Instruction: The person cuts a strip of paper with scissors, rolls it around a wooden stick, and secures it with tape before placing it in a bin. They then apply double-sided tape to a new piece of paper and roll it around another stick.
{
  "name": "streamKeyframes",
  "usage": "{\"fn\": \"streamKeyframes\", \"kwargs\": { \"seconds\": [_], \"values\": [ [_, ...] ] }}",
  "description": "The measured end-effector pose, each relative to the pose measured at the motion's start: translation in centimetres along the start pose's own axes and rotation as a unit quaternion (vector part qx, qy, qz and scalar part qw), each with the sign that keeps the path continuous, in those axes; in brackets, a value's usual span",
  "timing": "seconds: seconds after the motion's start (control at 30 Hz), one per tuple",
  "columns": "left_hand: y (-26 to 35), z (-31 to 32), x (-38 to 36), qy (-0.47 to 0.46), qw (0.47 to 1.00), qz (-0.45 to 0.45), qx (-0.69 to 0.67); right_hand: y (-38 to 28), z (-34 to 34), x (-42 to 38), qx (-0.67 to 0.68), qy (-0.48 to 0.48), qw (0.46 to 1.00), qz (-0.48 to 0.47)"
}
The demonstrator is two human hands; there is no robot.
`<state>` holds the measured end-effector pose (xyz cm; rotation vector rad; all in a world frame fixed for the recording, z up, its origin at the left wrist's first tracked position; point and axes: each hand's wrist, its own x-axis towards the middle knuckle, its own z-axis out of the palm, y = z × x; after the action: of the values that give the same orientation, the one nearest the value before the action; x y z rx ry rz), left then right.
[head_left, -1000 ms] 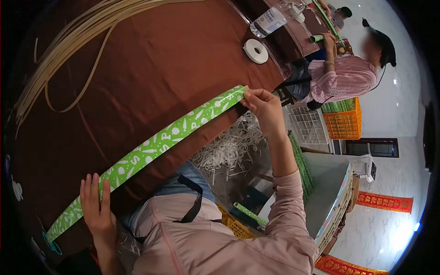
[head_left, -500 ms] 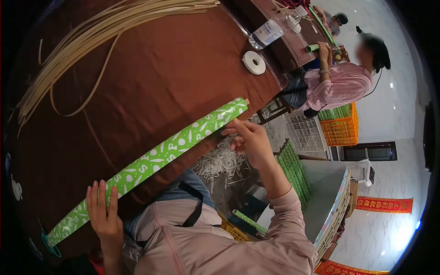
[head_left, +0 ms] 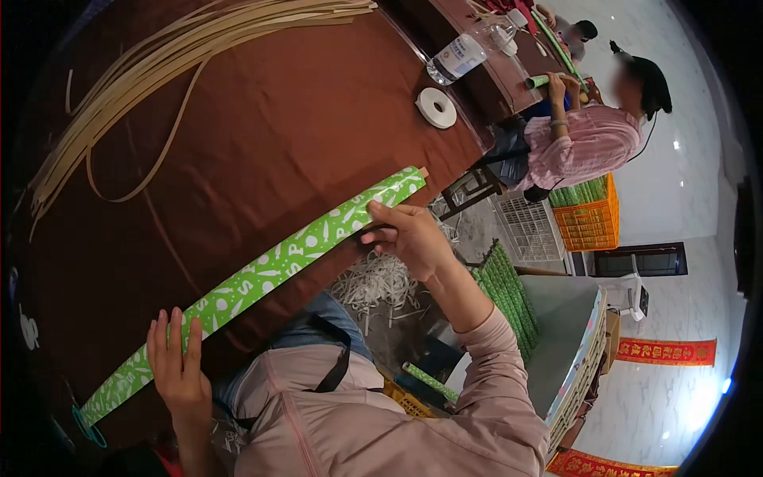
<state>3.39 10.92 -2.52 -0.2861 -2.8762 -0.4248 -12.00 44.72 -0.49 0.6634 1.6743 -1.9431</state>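
A long green wrapped roll (head_left: 262, 278), printed with white letters and shapes, lies slantwise along the front of the brown-covered table (head_left: 262, 135). A short tan end pokes out at its far right. My left hand (head_left: 179, 370) lies on the roll's lower-left part, its fingers stretched flat. Near the other end, my right hand (head_left: 415, 238) has a fingertip on the printed surface, while its other fingers bend apart below the edge. What lies inside the roll is hidden. Teal-handled scissors (head_left: 97, 433) sit by the lower-left end.
Tan strips (head_left: 135, 111) spread across the table's far left. A white tape roll (head_left: 436, 108) and a plastic bottle (head_left: 457, 60) stand near the right edge. Shredded white strips (head_left: 377, 282) lie on the floor. A co-worker (head_left: 592, 131) sits at another table, holding a green tube.
My right hand has slid left along the green roll, away from its right end. My left hand stays in nearly the same place.
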Motion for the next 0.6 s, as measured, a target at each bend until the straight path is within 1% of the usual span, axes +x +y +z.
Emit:
{"fn": "streamKeyframes", "kwargs": {
  "seconds": [0.03,0.17,0.33,0.47,0.53,0.57,0.6],
  "values": [
    [0.0,-0.2,0.1,-0.005,1.000,-0.008,-0.006,0.0,-0.2,0.2,0.015,-0.010,1.000,0.004],
    [0.0,-0.8,0.5,-0.031,0.999,-0.028,-0.009,-0.1,-0.6,0.4,0.001,-0.033,0.999,0.004],
    [0.0,-1.4,1.0,-0.045,0.997,-0.039,-0.044,0.4,-0.2,0.3,-0.017,-0.008,0.999,-0.041],
    [-0.3,-1.3,1.0,-0.041,0.998,-0.030,-0.038,1.2,-0.3,-0.5,0.000,-0.030,0.997,-0.065],
    [-0.3,-1.5,1.2,-0.043,0.997,-0.030,-0.048,1.7,-0.5,-1.2,0.153,-0.113,0.979,-0.067],
    [-0.3,-1.5,1.3,-0.041,0.998,-0.029,-0.047,1.9,-0.9,-1.5,0.184,-0.157,0.968,-0.065],
    [-0.3,-1.4,1.2,-0.034,0.998,-0.024,-0.045,1.9,-0.9,-1.9,0.184,-0.158,0.968,-0.067]
  ]
}}
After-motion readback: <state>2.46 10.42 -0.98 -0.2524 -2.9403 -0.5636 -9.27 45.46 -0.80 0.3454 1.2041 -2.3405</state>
